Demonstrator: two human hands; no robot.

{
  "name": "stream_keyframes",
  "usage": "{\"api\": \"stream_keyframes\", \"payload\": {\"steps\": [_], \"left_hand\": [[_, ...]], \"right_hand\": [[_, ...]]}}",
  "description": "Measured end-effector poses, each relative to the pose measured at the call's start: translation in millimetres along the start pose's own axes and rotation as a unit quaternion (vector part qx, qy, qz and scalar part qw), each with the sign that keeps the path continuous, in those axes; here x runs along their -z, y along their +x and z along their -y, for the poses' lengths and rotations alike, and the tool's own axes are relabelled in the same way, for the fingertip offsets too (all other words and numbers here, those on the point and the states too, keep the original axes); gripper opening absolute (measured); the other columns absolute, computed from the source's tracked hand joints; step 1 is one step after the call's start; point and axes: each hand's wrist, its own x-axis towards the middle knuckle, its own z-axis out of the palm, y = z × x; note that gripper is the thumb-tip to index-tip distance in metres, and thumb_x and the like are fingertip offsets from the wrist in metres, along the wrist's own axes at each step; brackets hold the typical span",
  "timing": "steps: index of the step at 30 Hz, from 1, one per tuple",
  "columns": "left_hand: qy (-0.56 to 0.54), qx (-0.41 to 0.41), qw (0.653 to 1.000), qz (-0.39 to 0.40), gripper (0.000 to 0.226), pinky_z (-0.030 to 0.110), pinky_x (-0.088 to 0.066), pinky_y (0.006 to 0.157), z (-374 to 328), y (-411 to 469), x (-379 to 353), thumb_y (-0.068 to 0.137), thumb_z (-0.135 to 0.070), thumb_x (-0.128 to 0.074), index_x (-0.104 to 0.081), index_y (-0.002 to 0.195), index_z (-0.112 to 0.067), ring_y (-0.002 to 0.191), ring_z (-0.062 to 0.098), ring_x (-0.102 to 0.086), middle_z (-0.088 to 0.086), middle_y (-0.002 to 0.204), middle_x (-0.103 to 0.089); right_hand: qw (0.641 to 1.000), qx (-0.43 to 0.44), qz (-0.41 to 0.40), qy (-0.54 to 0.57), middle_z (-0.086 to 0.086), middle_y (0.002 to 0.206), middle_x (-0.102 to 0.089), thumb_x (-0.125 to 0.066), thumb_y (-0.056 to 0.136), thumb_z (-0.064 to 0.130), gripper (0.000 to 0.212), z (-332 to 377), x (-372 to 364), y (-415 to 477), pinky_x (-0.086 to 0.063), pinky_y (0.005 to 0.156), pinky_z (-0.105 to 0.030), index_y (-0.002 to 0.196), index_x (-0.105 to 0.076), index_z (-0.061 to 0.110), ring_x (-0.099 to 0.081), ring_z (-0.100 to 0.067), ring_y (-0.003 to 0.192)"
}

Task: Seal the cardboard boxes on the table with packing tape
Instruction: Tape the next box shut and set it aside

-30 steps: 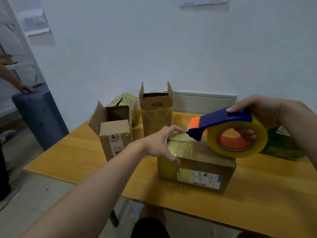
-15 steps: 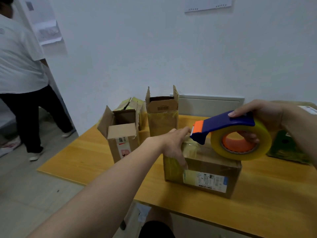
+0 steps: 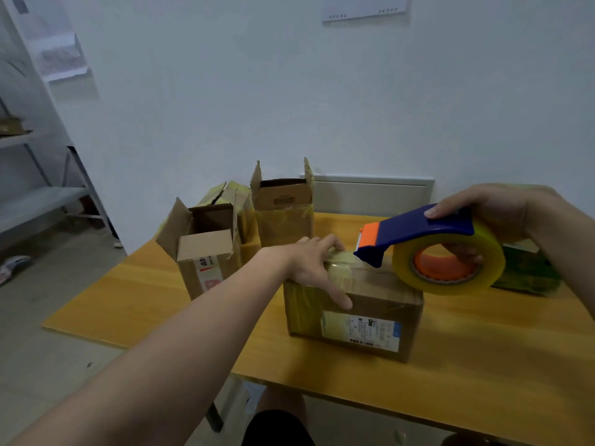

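A closed cardboard box (image 3: 380, 313) with a printed label stands on the wooden table (image 3: 483, 365) in front of me. My left hand (image 3: 314, 263) presses on its top left corner, over the end of a tape strip, thumb reaching down the front face. My right hand (image 3: 489, 214) grips a blue and orange tape dispenser (image 3: 418, 235) carrying a yellowish tape roll (image 3: 450, 262). The dispenser's nose touches the box top just right of my left fingers.
Two open cardboard boxes (image 3: 206, 249) (image 3: 283, 207) stand at the back left of the table, with another taped box (image 3: 225, 194) behind them. A dark green package (image 3: 528, 272) lies at the right. Metal shelving (image 3: 38, 194) stands far left on the floor.
The view has shifted slightly. A person who stood at the left half a second ago is gone from view. My hands and the dispenser stay at the box's top left corner.
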Motion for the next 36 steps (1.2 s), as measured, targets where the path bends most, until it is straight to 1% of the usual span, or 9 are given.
{"api": "stream_keyframes", "payload": {"steps": [3, 9, 14, 17, 20, 23, 28, 34, 36], "left_hand": [[0.029, -0.005, 0.999, -0.038, 0.113, 0.054, -0.036, 0.112, -3.3, 0.6, -5.3, 0.048, -0.083, -0.082, -0.029, 0.14, -0.045, 0.131, 0.022, -0.039, -0.007, 0.145, -0.046], [0.009, -0.057, 0.996, -0.073, 0.1, 0.048, -0.036, 0.108, 8.8, -6.3, -12.8, 0.055, -0.071, -0.087, -0.033, 0.134, -0.042, 0.112, 0.016, -0.04, -0.022, 0.112, -0.04], [0.146, -0.058, 0.986, -0.055, 0.1, 0.048, -0.032, 0.114, -23.6, 4.9, 5.1, 0.055, -0.068, -0.09, -0.038, 0.133, -0.033, 0.121, 0.018, -0.045, -0.008, 0.135, -0.052], [0.105, -0.04, 0.994, 0.008, 0.118, 0.052, -0.042, 0.111, -35.0, 12.8, 5.8, 0.058, -0.052, -0.095, -0.02, 0.149, -0.043, 0.13, 0.028, -0.046, 0.0, 0.15, -0.047], [0.114, -0.037, 0.992, -0.029, 0.122, 0.055, -0.024, 0.12, -32.7, 15.7, -11.0, 0.054, -0.091, -0.072, -0.002, 0.15, -0.06, 0.144, 0.033, -0.032, 0.001, 0.155, -0.038], [0.104, -0.054, 0.987, -0.106, 0.112, 0.052, -0.024, 0.116, -27.7, 22.6, -27.7, 0.049, -0.109, -0.045, -0.01, 0.144, -0.062, 0.134, 0.028, -0.04, -0.002, 0.141, -0.047], [0.076, -0.093, 0.982, -0.149, 0.097, 0.048, -0.027, 0.111, -11.8, 21.3, -35.6, 0.064, -0.108, -0.024, -0.025, 0.147, -0.06, 0.123, 0.02, -0.043, -0.013, 0.124, -0.044], [0.121, -0.11, 0.978, -0.131, 0.09, 0.058, -0.018, 0.123, -36.9, 19.3, -27.1, 0.076, -0.098, -0.024, -0.045, 0.14, -0.039, 0.132, 0.017, -0.047, -0.01, 0.138, -0.051], [0.102, -0.118, 0.981, -0.115, 0.079, 0.058, -0.024, 0.121, -45.6, 19.1, -26.2, 0.077, -0.09, -0.032, -0.049, 0.127, -0.031, 0.113, 0.014, -0.055, -0.013, 0.121, -0.059]], "right_hand": [[1.0, 0.008, 0.008, 0.001, -0.022, 0.072, -0.062, -0.082, 0.059, 0.044, 0.058, -2.5, 1.0, -1.5, -0.054, 0.049, -0.034, 0.099, -0.078, 0.003, -0.059, -0.028, 0.052], [1.0, 0.013, 0.027, 0.003, -0.021, 0.068, -0.058, -0.093, 0.054, 0.054, 0.075, -19.0, 13.1, -8.0, -0.053, 0.052, -0.036, 0.103, -0.076, -0.001, -0.057, -0.029, 0.052], [0.999, 0.012, 0.037, 0.016, -0.021, 0.066, -0.059, -0.092, 0.058, 0.053, 0.076, -32.3, 23.1, -14.6, -0.053, 0.052, -0.036, 0.109, -0.074, -0.001, -0.058, -0.029, 0.052], [0.999, 0.028, 0.041, 0.016, -0.02, 0.064, -0.059, -0.092, 0.058, 0.054, 0.076, -34.0, 22.0, -14.4, -0.053, 0.052, -0.035, 0.108, -0.075, 0.0, -0.058, -0.027, 0.051], [0.999, 0.033, 0.03, 0.017, -0.021, 0.067, -0.059, -0.092, 0.057, 0.056, 0.082, -39.2, 23.4, -16.2, -0.053, 0.053, -0.035, 0.112, -0.072, -0.002, -0.057, -0.029, 0.053], [0.998, 0.032, 0.036, 0.028, -0.021, 0.068, -0.06, -0.092, 0.058, 0.055, 0.083, -44.8, 22.6, -15.8, -0.054, 0.054, -0.035, 0.115, -0.07, -0.002, -0.058, -0.028, 0.054], [0.999, 0.02, 0.019, 0.028, -0.02, 0.062, -0.059, -0.091, 0.059, 0.052, 0.091, -57.6, 35.6, -24.1, -0.053, 0.053, -0.036, 0.122, -0.065, -0.007, -0.057, -0.029, 0.051], [0.998, 0.015, 0.05, 0.033, -0.018, 0.061, -0.06, -0.086, 0.067, 0.052, 0.068, -64.1, 47.1, -41.9, -0.053, 0.052, -0.035, 0.114, -0.074, 0.003, -0.059, -0.026, 0.052], [0.998, 0.015, 0.05, 0.021, -0.017, 0.063, -0.061, -0.087, 0.065, 0.053, 0.065, -60.8, 45.4, -44.0, -0.053, 0.051, -0.034, 0.108, -0.077, 0.006, -0.06, -0.025, 0.052]]}}
